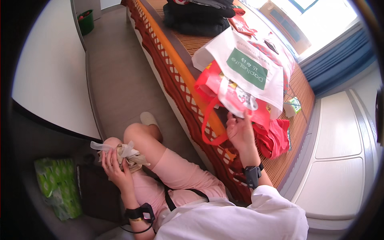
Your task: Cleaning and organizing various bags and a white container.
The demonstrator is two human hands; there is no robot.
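On my knee, my left hand [115,169] grips a crumpled beige bundle [132,157] with whitish translucent strips sticking out of it. My right hand [241,130] is raised at the bed's edge, palm up, its fingertips at the lower rim of a red printed bag [207,82] and a white plastic piece in its opening; whether they pinch it cannot be told. A white bag with a green printed panel [247,69] lies over the red one. The red bag's strap [207,120] loops down left of my right hand. Red crumpled fabric [273,139] lies just right of my right wrist.
Folded dark clothes [196,19] are stacked on the bed's slatted mat [295,120]. A small tissue pack [292,107] lies near the cream headboard [339,129]. Green-wrapped packs [58,186] stand at lower left beside a dark box-like thing [97,192]. A green bin [86,22] stands far back.
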